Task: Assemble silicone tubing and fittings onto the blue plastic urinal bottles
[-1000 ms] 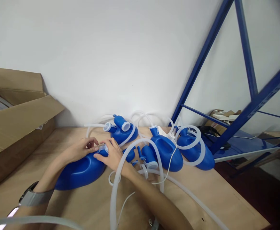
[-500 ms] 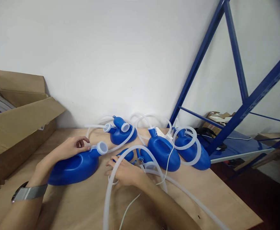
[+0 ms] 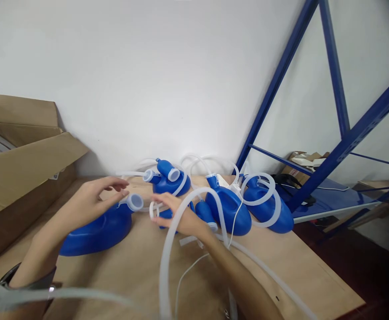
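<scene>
The left hand (image 3: pixel 91 202), thumb and fingers apart, hides part of the rounded blue plastic bottle (image 3: pixel 96 236) at left on the pale wooden tabletop (image 3: pixel 134 280); any contact is hard to tell. The right hand (image 3: pixel 177 214) pinches a partly covered whitish plastic ring (image 3: pixel 152 210), earlier on the tabletop, now raised right of the bottle's mouth.
</scene>
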{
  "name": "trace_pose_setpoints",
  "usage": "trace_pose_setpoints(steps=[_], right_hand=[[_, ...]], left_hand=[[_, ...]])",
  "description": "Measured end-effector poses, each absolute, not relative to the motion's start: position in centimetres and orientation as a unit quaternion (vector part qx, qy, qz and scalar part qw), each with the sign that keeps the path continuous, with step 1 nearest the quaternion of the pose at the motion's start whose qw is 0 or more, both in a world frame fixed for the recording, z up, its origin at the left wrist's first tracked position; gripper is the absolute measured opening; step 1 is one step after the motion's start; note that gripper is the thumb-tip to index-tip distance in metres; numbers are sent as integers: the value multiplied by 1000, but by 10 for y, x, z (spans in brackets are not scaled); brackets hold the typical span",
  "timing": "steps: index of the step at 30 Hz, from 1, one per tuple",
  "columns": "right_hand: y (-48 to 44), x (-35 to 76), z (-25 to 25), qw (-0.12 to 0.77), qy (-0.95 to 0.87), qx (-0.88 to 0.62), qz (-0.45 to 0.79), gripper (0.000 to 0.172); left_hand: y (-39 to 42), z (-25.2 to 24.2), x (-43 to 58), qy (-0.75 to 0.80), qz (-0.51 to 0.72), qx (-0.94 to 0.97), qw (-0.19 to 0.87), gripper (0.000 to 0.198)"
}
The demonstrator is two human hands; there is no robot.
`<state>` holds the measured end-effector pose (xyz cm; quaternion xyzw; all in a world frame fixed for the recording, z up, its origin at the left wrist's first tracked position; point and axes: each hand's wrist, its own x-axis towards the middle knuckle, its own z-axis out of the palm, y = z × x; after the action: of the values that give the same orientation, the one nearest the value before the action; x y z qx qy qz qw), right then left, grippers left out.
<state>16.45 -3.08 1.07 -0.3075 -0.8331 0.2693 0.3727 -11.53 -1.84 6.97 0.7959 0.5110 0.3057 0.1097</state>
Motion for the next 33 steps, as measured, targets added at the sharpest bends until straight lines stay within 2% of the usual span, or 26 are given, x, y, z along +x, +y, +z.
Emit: trace_pose_setpoints(steps=[2,5,10,13,16,19,21,26,31,33], right_hand=[[-30,164,19,471,-733,-336,357,61],[-30,158,18,513,-648,-359,433,66],[-28,155,12,503,-640,-368,449,71],[-22,172,13,428,-714,-341,437,81],[-11,194,5,283,-840,-350,302,99],[2,204,-16,147,-898,-372,184,95],[7,203,-28,112,-905,-375,167,87],[3,201,-18,164,-900,-372,160,56],[-15,201,16,269,-865,-362,220,66],[-19,197,19,300,-858,-358,214,68]], left_hand=[[-29,68,-96,452,279,836,135,61],[-36,56,-65,370,265,879,138,72],[-28,41,-43,326,279,892,140,49],[-22,40,-52,315,277,896,143,54],[-20,43,-63,349,308,877,115,61],[-21,47,-68,409,326,843,124,63],[-21,49,-68,430,322,833,135,62],[-20,46,-64,433,312,838,112,59],[-23,42,-58,456,314,822,134,46],[-27,41,-53,441,335,818,153,48]])
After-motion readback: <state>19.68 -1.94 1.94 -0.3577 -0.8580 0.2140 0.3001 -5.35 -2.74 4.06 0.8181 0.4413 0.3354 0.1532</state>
